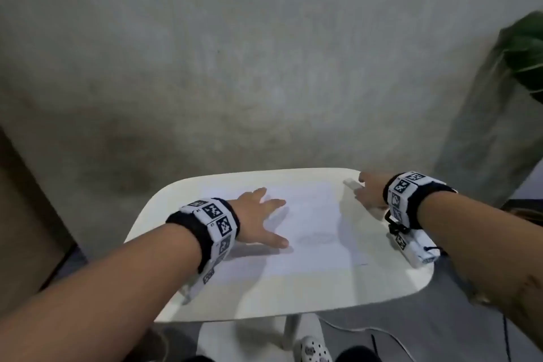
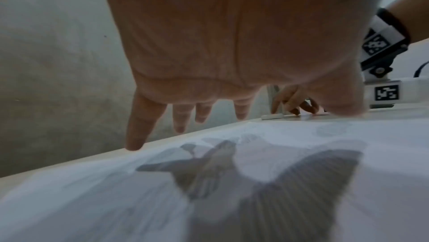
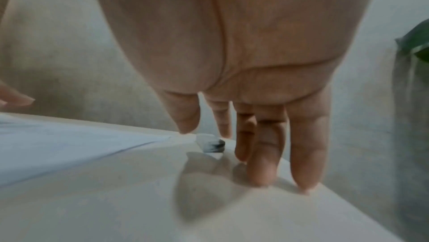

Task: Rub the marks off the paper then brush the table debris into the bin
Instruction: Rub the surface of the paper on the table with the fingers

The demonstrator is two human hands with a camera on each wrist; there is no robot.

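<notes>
In the head view, bare table (image 1: 264, 297) spans the lower middle, below the paper (image 1: 311, 214). The right hand (image 1: 368, 192) crowds the eraser (image 1: 351, 184) at the upper-right corner; the left hand (image 1: 258, 217) covers the paper's left part.

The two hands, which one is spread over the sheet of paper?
The left hand: its fingers are splayed over the paper. The right hand is off the sheet, reaching for the eraser.

Both hands, palms down, fingers extended.
Left hand (image 1: 258, 220) spreads 5 straight fingers (image 2: 139, 126); right hand (image 1: 368, 191) reaches forward, fingertips (image 3: 262, 172) pointing down, both forearms bare with marker wristbands (image 1: 214, 223).
</notes>
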